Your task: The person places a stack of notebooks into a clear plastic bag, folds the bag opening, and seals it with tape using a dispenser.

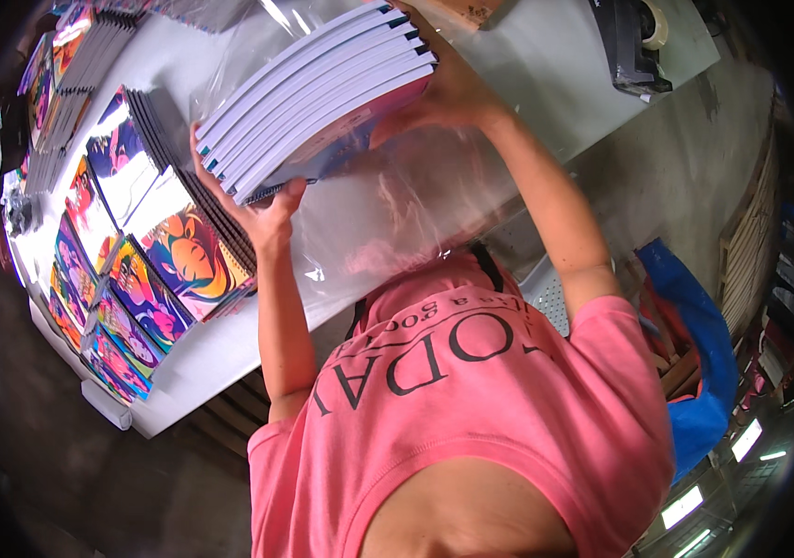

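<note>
A thick stack of notebooks (318, 98) is held tilted above the table, its white page edges facing me. My left hand (267, 212) grips the stack's left end, thumb below and fingers round the far side. At the other end my right hand (448, 93) is wrapped against the notebooks, with part of its fingers hidden behind them. Clear plastic film (360, 219) lies beneath and around the stack, crinkled and shiny, and hangs toward the table's near edge.
Piles of spiral notebooks with colourful covers (191, 256) cover the table's left side. A black tape dispenser (634, 46) stands at the far right, and a brown cardboard piece (465, 9) lies at the far edge. Something blue (708, 381) is beside me on the right.
</note>
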`<action>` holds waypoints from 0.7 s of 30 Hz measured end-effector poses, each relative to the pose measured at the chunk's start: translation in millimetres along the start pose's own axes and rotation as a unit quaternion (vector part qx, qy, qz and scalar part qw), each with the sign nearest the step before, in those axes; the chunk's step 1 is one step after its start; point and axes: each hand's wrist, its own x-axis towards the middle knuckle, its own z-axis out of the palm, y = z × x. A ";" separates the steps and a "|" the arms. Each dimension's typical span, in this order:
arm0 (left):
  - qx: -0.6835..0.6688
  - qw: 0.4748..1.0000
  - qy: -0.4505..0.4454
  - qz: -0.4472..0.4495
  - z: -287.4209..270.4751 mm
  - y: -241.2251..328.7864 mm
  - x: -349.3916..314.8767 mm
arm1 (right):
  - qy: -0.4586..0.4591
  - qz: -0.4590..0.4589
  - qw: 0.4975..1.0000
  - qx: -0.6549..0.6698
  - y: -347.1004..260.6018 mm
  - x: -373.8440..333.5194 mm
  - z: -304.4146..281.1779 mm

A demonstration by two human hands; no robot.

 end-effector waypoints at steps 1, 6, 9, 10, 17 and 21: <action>-0.008 1.000 0.004 -0.020 5.0 2.2 -1.9 | -0.031 -0.009 0.999 -0.017 8.4 -0.7 -7.7; 0.073 0.996 0.036 -0.041 23.4 3.3 -9.2 | 0.029 0.056 0.998 -0.016 12.7 -7.2 18.5; 0.109 0.993 0.011 -0.042 7.0 -8.1 -30.0 | 0.020 -0.012 0.996 -0.085 10.2 -14.4 17.1; 0.106 0.993 0.005 -0.042 3.8 -14.6 -31.1 | 0.002 0.016 0.999 -0.049 11.4 -15.7 14.7; 0.112 0.993 -0.007 -0.021 9.0 -55.0 -35.7 | -0.040 0.009 0.998 -0.037 42.9 -28.1 7.1; 0.048 0.996 0.072 0.015 35.0 -48.5 -22.2 | -0.049 -0.015 0.998 -0.034 46.0 -26.7 -2.2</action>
